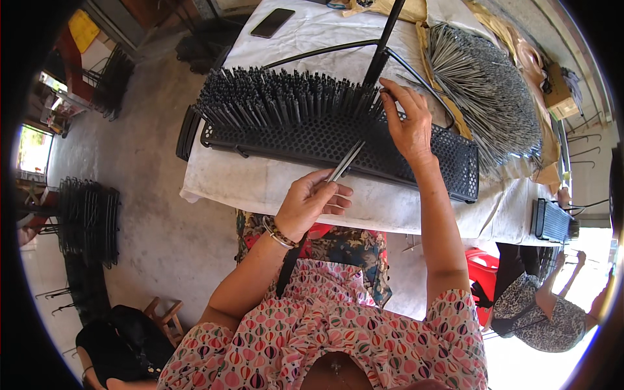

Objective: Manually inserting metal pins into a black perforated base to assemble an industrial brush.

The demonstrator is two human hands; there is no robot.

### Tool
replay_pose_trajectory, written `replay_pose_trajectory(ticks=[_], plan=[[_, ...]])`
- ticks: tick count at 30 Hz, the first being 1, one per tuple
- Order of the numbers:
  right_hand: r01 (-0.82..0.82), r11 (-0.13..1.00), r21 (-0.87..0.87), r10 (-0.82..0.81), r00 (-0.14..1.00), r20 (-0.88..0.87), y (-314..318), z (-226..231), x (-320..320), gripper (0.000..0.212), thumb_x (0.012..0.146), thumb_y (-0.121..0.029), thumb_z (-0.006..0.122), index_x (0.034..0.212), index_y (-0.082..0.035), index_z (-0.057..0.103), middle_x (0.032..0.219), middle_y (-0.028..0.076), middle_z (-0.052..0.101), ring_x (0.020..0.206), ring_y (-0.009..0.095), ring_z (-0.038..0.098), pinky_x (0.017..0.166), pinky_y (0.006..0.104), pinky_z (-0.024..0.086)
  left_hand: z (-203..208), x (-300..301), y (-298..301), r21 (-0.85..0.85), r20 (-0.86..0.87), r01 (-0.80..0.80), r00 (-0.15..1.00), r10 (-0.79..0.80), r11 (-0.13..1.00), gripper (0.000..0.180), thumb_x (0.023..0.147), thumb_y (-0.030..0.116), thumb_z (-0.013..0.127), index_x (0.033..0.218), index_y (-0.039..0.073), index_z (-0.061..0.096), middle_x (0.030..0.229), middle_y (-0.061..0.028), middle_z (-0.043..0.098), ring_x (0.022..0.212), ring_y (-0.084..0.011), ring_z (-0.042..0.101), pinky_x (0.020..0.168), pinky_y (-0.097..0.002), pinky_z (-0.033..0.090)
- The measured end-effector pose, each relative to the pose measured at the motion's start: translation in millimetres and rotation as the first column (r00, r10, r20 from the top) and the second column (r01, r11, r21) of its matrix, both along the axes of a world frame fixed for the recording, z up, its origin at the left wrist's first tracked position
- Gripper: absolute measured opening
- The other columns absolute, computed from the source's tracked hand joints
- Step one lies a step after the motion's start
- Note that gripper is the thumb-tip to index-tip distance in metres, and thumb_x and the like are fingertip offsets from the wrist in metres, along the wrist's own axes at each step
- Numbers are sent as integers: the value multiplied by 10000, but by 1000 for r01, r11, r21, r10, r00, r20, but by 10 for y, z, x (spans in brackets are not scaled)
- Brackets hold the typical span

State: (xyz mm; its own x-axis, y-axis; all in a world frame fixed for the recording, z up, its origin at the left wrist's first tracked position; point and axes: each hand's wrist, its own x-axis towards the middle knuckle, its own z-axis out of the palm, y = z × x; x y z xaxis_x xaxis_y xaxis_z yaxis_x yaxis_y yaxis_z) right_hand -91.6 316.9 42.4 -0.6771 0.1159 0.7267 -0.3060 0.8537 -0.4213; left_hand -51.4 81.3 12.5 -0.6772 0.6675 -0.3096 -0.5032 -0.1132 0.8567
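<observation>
A long black rack (422, 156) with a perforated top lies across the cloth-covered table. Dark thin rods (279, 97) stand upright in its holes, packed over the left and middle part. My left hand (309, 203) is closed around a few thin grey metal rods (346, 160), which point up and to the right in front of the rack. Over the right end of the standing rods is my right hand (409, 123). Its thumb and fingers are bent together at the rod tops; what they pinch is too small to make out.
A big heap of loose grey rods (487, 91) lies on brown wrapping at the right. A black frame post (385, 42) rises behind the rack. A phone (273, 23) rests on the white cloth (240, 175). Another person (543, 312) works at the right.
</observation>
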Motion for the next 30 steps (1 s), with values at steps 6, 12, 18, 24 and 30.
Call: replay_pose_trajectory(ticks=[6, 12, 18, 24, 30], plan=[[4, 999, 53, 1, 995, -97, 3, 17, -22, 221, 786, -53, 661, 1007, -67, 660, 904, 93, 636, 780, 264, 594, 728, 346, 445, 24, -11, 18, 36, -97, -84, 991, 87, 996, 354, 966, 106, 432, 1292, -20, 371, 1036, -182, 619, 844, -212, 646, 721, -299, 549], [63, 997, 38, -60, 995, -84, 3, -15, -6, 189, 795, -55, 658, 982, -29, 665, 940, 112, 634, 828, 280, 607, 745, 352, 473, 99, -79, 62, 8, -242, -87, 966, 86, 996, 334, 958, 90, 439, 1265, -30, 384, 1001, -174, 622, 827, -190, 647, 703, -278, 546], [-45, 991, -125, 50, 998, 39, -207, 219, 314, 303, 748, -25, 684, 1048, -28, 640, 978, 134, 623, 873, 294, 611, 775, 343, 487, 170, -150, 61, -34, -333, -110, 938, 92, 993, 298, 958, 101, 452, 1229, -23, 443, 980, -146, 634, 809, -153, 636, 698, -261, 537], [-299, 953, -50, 303, 932, 200, -589, -25, 583, 403, 674, -3, 698, 1067, 13, 609, 1016, 172, 601, 900, 326, 601, 789, 378, 495, 434, -178, 163, -233, -580, -163, 815, -2, 959, 235, 925, 114, 507, 1099, -43, 526, 823, -116, 652, 686, -148, 659, 581, -258, 515], [-163, 972, -168, 180, 979, 93, -585, -14, 546, 280, 687, -19, 710, 961, -4, 658, 861, 135, 657, 773, 297, 623, 701, 363, 500, 543, -149, 234, -226, -750, -235, 661, -15, 945, 386, 883, 154, 595, 1188, -24, 439, 766, -89, 625, 590, -130, 614, 511, -262, 459]])
